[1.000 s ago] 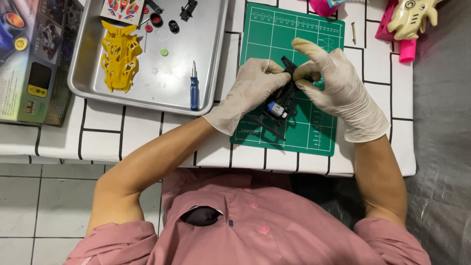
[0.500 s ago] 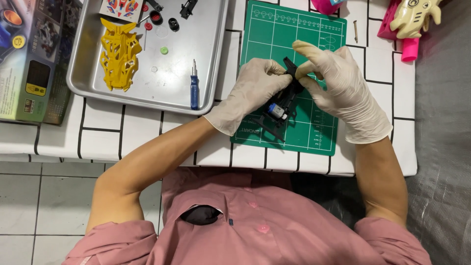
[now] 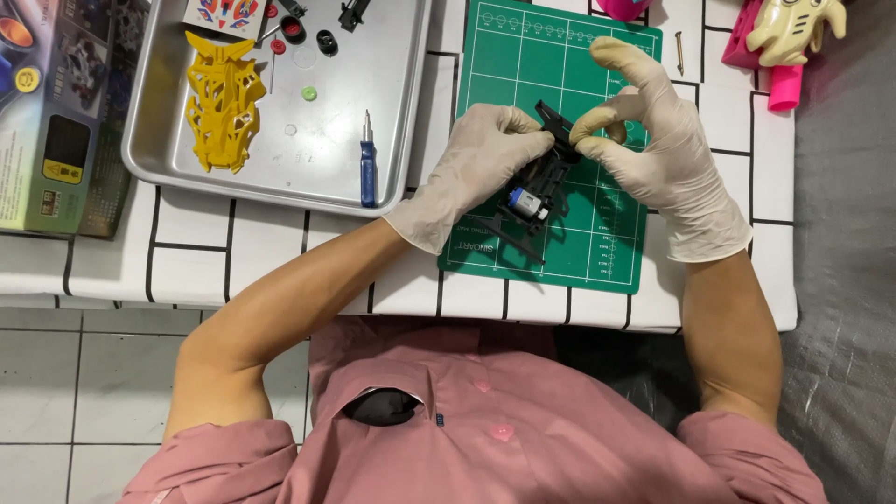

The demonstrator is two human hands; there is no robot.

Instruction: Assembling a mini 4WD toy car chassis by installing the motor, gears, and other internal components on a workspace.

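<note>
Both gloved hands work over the green cutting mat (image 3: 616,252), which lies on a white table (image 3: 280,257) ruled with black lines. The left hand (image 3: 476,168) is curled around the side of a black toy-car chassis (image 3: 541,191), fingers closed on its frame, holding it just above or lightly on the mat. The right hand (image 3: 653,140) pinches the far end of the chassis between thumb and forefinger, its other fingers fanned open and raised clear. A small motor (image 3: 525,203) with a blue end sits in the chassis, near the left palm.

The step in hand looks like seating or adjusting a small piece at the chassis's front end, though the fingertips hide whatever is pinched, so it is hard to say for sure. To do it well, the left hand should keep the frame steady and level, so that the right pinch can press straight down instead of twisting; thin plastic posts snap under sideways load. Working low over the mat would keep any dropped piece from rolling off.

To the left sits a metal tray (image 3: 392,140) holding a yellow car body shell (image 3: 222,103), a blue-handled screwdriver (image 3: 368,168), a green washer-like part (image 3: 309,93) and some black wheels (image 3: 327,42). A printed kit box (image 3: 56,112) lies at the table's left edge.
</note>
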